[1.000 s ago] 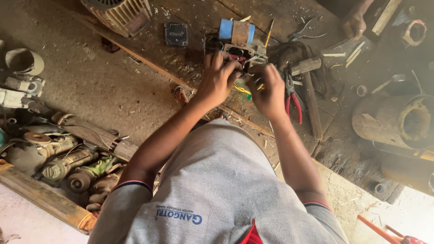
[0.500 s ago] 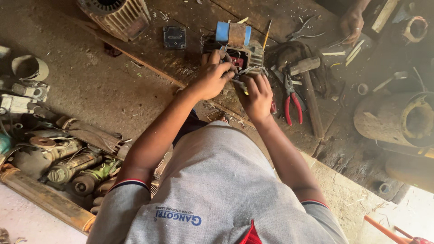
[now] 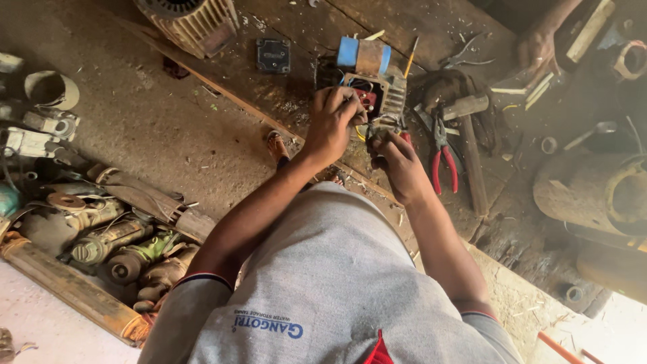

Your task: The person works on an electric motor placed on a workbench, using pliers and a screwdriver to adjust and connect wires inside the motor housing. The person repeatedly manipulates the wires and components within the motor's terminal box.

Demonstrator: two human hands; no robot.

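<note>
Motor terminal box, with its red block and coloured wires showing, sits on the wooden worktop just below a blue and brown capacitor. The left hand is curled over the open side of the box, with the fingertips pinched on something small inside; what exactly it holds cannot be told. The right hand is closed around a small tool or wire end just under the box, beside the red-handled pliers that lie on the worktop.

To do this step well, the person should probably keep the box steady with one hand, grip only one wire at a time, and keep the fingers away from the bare metal ends.

Compared with the frame half a second before, the left hand has moved a little down and sits more over the box. The right hand has come closer to it. The pliers and the capacitor have stayed in place. Another person's hand rests at the far edge.
</note>
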